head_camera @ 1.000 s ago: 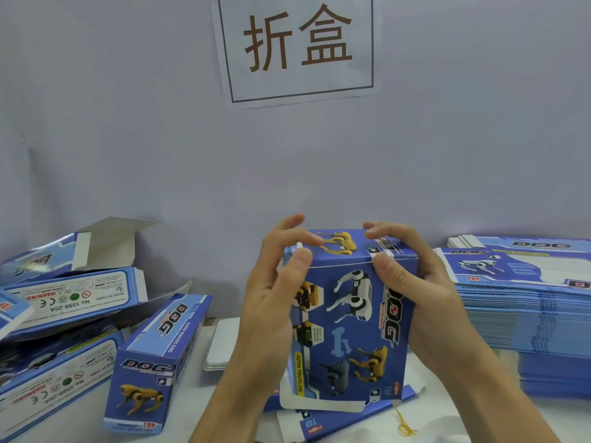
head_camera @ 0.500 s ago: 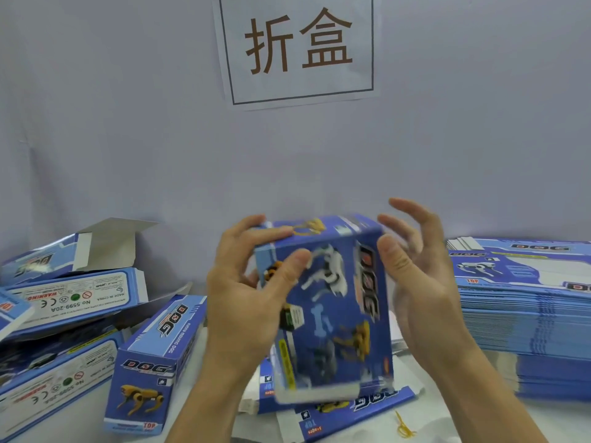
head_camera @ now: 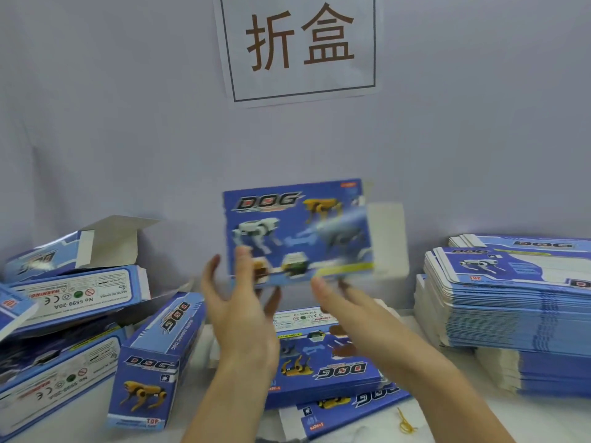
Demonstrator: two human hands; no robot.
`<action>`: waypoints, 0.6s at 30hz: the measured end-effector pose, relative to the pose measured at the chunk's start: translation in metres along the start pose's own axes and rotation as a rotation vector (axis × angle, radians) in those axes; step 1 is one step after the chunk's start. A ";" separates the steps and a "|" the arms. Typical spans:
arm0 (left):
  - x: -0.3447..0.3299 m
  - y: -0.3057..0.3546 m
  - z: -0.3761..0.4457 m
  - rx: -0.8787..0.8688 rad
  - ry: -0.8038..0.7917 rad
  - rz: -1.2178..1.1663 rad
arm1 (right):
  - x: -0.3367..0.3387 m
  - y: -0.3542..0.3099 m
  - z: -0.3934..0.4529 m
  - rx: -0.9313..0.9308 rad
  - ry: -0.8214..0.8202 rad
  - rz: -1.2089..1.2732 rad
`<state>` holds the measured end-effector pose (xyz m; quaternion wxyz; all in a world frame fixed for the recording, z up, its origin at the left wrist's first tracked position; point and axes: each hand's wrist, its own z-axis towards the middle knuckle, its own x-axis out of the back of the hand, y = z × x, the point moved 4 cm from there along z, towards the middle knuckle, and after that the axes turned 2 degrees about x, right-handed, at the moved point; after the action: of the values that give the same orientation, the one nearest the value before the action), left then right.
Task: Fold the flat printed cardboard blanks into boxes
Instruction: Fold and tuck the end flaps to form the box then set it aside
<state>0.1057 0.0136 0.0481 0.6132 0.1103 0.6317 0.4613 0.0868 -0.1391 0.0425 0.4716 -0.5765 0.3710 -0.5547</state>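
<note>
Above the hands, "DOG" box [head_camera: 297, 231], blurred

Your access lane is the centre of the frame, where both forearms enter from the lower edge. Left of it, a folded box [head_camera: 156, 356] stands on end, with a pile of finished boxes [head_camera: 64, 314] behind. At right, the stack of flat blanks [head_camera: 511, 302] walls the lane. Loose blanks [head_camera: 323, 356] cover the table [head_camera: 543, 420] centre; above them the wall [head_camera: 128, 139] closes the far side.

I count two hands [head_camera: 243, 318], one box [head_camera: 297, 231] aloft, perhaps five folded boxes [head_camera: 156, 359] left, and one tall stack of blanks [head_camera: 511, 302].
</note>
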 end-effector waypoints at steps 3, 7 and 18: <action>-0.019 -0.024 -0.017 0.246 -0.319 0.097 | 0.005 0.002 0.007 0.126 0.097 0.626; -0.021 -0.044 -0.028 0.321 -0.527 0.383 | 0.035 0.007 0.010 0.310 0.342 0.732; -0.005 -0.007 -0.003 -0.102 -0.347 0.367 | 0.031 0.018 0.004 0.342 -0.092 0.069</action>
<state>0.1071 0.0055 0.0461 0.6232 0.2697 0.4622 0.5704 0.0963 -0.1733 0.0341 0.5979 -0.4995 0.2686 -0.5664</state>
